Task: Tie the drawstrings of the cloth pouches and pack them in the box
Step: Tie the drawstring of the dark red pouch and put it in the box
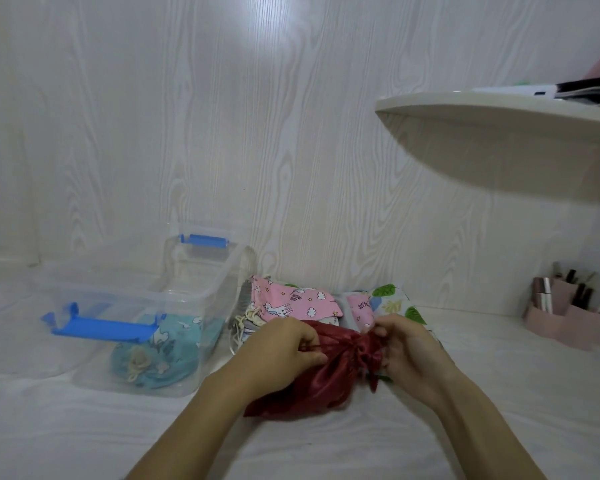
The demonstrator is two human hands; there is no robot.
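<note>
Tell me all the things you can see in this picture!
Clear plastic box with blue latches: one, see-through, left on the white surface.
Teal printed cloth pouch: one, teal, inside the box.
Dark red satin pouch: one, dark red, front centre.
Pink unicorn-print pouch: one, pink, behind the red pouch.
Leaf-print pouch: one, white and green, right of the pink one.
Pink desk organiser: one, pink, far right, holding small tubes.
White shelf: one, white, upper right.
Left hand: one, gripping the red pouch's drawstring.
Right hand: one, pinching its gathered neck.
</note>
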